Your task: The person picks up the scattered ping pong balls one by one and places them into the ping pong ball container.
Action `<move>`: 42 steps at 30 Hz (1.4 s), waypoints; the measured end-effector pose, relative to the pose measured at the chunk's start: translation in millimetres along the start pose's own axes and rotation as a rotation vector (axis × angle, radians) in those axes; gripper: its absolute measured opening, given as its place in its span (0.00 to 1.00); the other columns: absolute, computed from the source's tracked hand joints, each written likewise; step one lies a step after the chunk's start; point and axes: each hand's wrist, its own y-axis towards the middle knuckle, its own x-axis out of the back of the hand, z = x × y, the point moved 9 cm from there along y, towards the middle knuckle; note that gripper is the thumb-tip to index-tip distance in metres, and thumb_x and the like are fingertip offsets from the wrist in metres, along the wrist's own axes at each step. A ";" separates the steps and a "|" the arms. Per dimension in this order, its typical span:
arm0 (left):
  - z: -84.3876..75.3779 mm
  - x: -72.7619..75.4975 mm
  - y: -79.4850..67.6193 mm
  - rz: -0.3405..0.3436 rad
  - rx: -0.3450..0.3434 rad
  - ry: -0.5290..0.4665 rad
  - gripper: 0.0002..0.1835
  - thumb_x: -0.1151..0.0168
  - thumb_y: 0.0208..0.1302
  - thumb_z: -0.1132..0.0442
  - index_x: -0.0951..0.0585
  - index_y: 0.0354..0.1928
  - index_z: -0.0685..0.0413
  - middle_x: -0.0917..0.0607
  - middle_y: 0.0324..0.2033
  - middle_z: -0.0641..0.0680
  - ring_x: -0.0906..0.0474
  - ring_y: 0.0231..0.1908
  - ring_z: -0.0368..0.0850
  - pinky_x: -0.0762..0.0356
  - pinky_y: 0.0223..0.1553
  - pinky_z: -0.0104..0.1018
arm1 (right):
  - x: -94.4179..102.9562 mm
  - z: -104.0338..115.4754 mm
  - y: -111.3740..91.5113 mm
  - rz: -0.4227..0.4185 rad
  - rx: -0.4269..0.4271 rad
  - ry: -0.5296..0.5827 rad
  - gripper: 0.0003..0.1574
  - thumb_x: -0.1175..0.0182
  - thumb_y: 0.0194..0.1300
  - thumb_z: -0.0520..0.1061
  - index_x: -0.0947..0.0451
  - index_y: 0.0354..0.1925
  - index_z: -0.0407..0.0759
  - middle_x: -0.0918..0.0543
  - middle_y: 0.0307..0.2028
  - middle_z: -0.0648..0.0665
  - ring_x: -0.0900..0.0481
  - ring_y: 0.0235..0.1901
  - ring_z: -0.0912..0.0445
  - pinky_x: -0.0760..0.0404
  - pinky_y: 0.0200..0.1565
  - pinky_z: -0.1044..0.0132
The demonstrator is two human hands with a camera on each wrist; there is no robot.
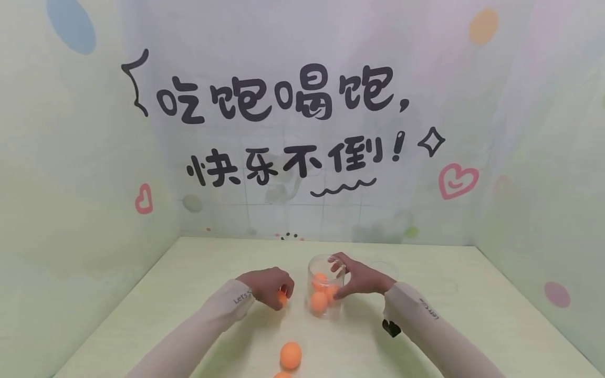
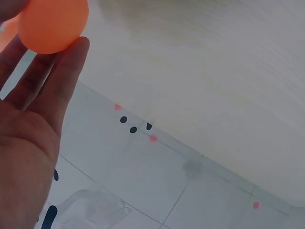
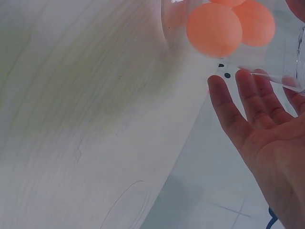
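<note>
In the head view my left hand [image 1: 268, 286] pinches an orange ping-pong ball [image 1: 282, 298] to the left of a clear jar. The left wrist view shows that ball [image 2: 53, 26] between the fingertips [image 2: 82, 45] and the thumb, which is partly cut off. My right hand [image 1: 364, 279] grips the jar [image 1: 314, 270] from its right side, thumb on the near wall and fingers round the far side. Three orange balls [image 1: 319, 302] are visible inside the upright jar. Seen from the right wrist, they [image 3: 214, 29] lie together behind the clear wall.
On the table [image 1: 236, 346] nearer to me lies another orange ball [image 1: 290, 355], with one more [image 1: 283, 375] cut off by the bottom edge. A faint clear disc [image 3: 126, 207] lies behind the right hand. Printed walls [image 1: 302, 220] enclose the table's back and sides.
</note>
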 end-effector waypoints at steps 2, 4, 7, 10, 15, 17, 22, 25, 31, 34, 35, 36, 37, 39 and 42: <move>-2.3 3.1 -0.9 -0.003 -0.013 -0.008 0.10 0.34 0.46 0.70 0.22 0.27 0.45 0.25 0.26 0.42 0.32 0.27 0.37 0.32 0.28 0.31 | 0.0 0.1 -0.6 0.002 -0.002 0.006 0.51 0.28 0.50 0.47 0.44 0.66 0.44 0.30 0.57 0.38 0.28 0.55 0.46 0.24 0.48 0.55; -4.6 7.0 -1.6 -0.013 -0.028 -0.011 0.10 0.35 0.47 0.70 0.22 0.27 0.46 0.25 0.25 0.42 0.32 0.27 0.37 0.32 0.28 0.31 | 0.2 0.3 -1.1 0.004 -0.002 0.008 0.51 0.28 0.50 0.47 0.45 0.66 0.43 0.30 0.57 0.38 0.28 0.55 0.46 0.25 0.49 0.54; -6.7 14.0 -2.5 -0.028 -0.037 -0.013 0.09 0.36 0.48 0.70 0.22 0.27 0.47 0.25 0.25 0.42 0.33 0.26 0.37 0.33 0.27 0.30 | 0.6 1.5 -1.6 0.008 0.006 0.001 0.51 0.29 0.50 0.47 0.45 0.66 0.41 0.30 0.58 0.36 0.28 0.54 0.45 0.26 0.51 0.52; -10.4 20.9 -3.5 -0.038 -0.055 -0.008 0.08 0.38 0.47 0.71 0.22 0.27 0.48 0.25 0.24 0.43 0.33 0.26 0.37 0.34 0.26 0.30 | 0.2 2.5 -1.7 0.015 0.008 -0.003 0.51 0.29 0.51 0.46 0.46 0.66 0.40 0.31 0.58 0.33 0.28 0.54 0.45 0.26 0.52 0.50; -15.7 32.9 -3.9 -0.050 -0.063 0.017 0.07 0.40 0.47 0.70 0.22 0.28 0.49 0.25 0.25 0.43 0.33 0.27 0.37 0.34 0.27 0.31 | -0.3 4.0 -1.0 0.018 0.014 0.001 0.52 0.29 0.52 0.46 0.47 0.67 0.39 0.32 0.59 0.32 0.28 0.55 0.44 0.27 0.53 0.49; -16.3 37.2 -3.2 -0.054 -0.054 0.020 0.07 0.40 0.48 0.69 0.22 0.28 0.49 0.25 0.25 0.43 0.33 0.26 0.37 0.34 0.27 0.31 | -0.1 4.1 -0.8 0.014 0.018 0.000 0.52 0.29 0.52 0.45 0.47 0.67 0.39 0.31 0.59 0.31 0.28 0.55 0.44 0.28 0.53 0.47; -19.1 45.8 -2.7 -0.064 -0.065 0.008 0.07 0.40 0.48 0.70 0.21 0.30 0.51 0.24 0.25 0.44 0.33 0.25 0.38 0.34 0.27 0.31 | -0.7 2.4 -0.5 0.011 0.021 -0.007 0.53 0.29 0.51 0.46 0.47 0.67 0.39 0.31 0.58 0.31 0.28 0.54 0.44 0.29 0.54 0.45; -20.5 51.6 -2.7 -0.082 -0.081 0.010 0.07 0.40 0.48 0.69 0.21 0.30 0.51 0.25 0.26 0.45 0.33 0.26 0.38 0.34 0.28 0.31 | -1.3 0.7 0.0 0.013 0.012 0.002 0.52 0.29 0.51 0.47 0.47 0.67 0.40 0.31 0.58 0.32 0.28 0.54 0.45 0.29 0.54 0.46; -21.4 64.3 -0.4 -0.124 -0.065 0.024 0.07 0.40 0.49 0.68 0.21 0.32 0.53 0.24 0.28 0.46 0.32 0.29 0.41 0.33 0.30 0.33 | 1.0 2.2 -1.1 0.019 0.013 -0.006 0.52 0.29 0.52 0.47 0.47 0.67 0.42 0.30 0.58 0.33 0.28 0.54 0.45 0.30 0.55 0.43; -22.8 70.4 1.2 -0.144 -0.068 0.018 0.07 0.41 0.49 0.69 0.21 0.32 0.53 0.25 0.28 0.47 0.32 0.29 0.41 0.34 0.31 0.33 | 2.0 2.2 -0.9 0.019 0.002 -0.010 0.51 0.29 0.52 0.47 0.47 0.67 0.43 0.30 0.58 0.35 0.28 0.54 0.46 0.30 0.55 0.45; -23.5 72.4 1.7 -0.153 -0.071 0.020 0.06 0.41 0.49 0.69 0.22 0.32 0.53 0.25 0.27 0.46 0.32 0.29 0.40 0.34 0.31 0.33 | 2.1 1.6 -0.8 0.019 -0.002 -0.012 0.52 0.29 0.52 0.47 0.47 0.67 0.43 0.30 0.58 0.35 0.28 0.54 0.46 0.30 0.55 0.47; -24.4 74.4 2.4 -0.164 -0.078 0.022 0.06 0.42 0.49 0.69 0.22 0.31 0.53 0.25 0.27 0.46 0.33 0.28 0.40 0.34 0.33 0.33 | 2.1 1.1 -0.7 0.017 -0.009 -0.014 0.52 0.29 0.52 0.48 0.48 0.67 0.43 0.30 0.58 0.35 0.28 0.53 0.47 0.29 0.54 0.48; -25.3 76.0 3.1 -0.173 -0.084 0.025 0.06 0.42 0.49 0.69 0.22 0.31 0.53 0.25 0.27 0.46 0.33 0.28 0.40 0.34 0.34 0.33 | 2.0 0.4 -0.9 0.015 -0.018 -0.016 0.52 0.29 0.53 0.48 0.48 0.67 0.43 0.30 0.58 0.36 0.28 0.54 0.47 0.29 0.54 0.49; -27.3 78.7 4.3 -0.188 -0.096 0.033 0.06 0.42 0.49 0.69 0.22 0.30 0.52 0.25 0.26 0.46 0.33 0.28 0.40 0.35 0.35 0.34 | 1.3 -1.3 -1.1 0.015 -0.029 -0.016 0.52 0.30 0.53 0.48 0.48 0.67 0.43 0.30 0.58 0.35 0.28 0.54 0.47 0.29 0.54 0.50; -30.6 81.6 6.1 -0.201 -0.112 0.042 0.05 0.42 0.49 0.68 0.22 0.30 0.52 0.25 0.26 0.45 0.33 0.29 0.40 0.35 0.36 0.33 | -0.8 -1.4 -1.6 0.019 -0.027 -0.012 0.51 0.30 0.54 0.48 0.49 0.67 0.42 0.31 0.58 0.35 0.29 0.54 0.47 0.29 0.53 0.50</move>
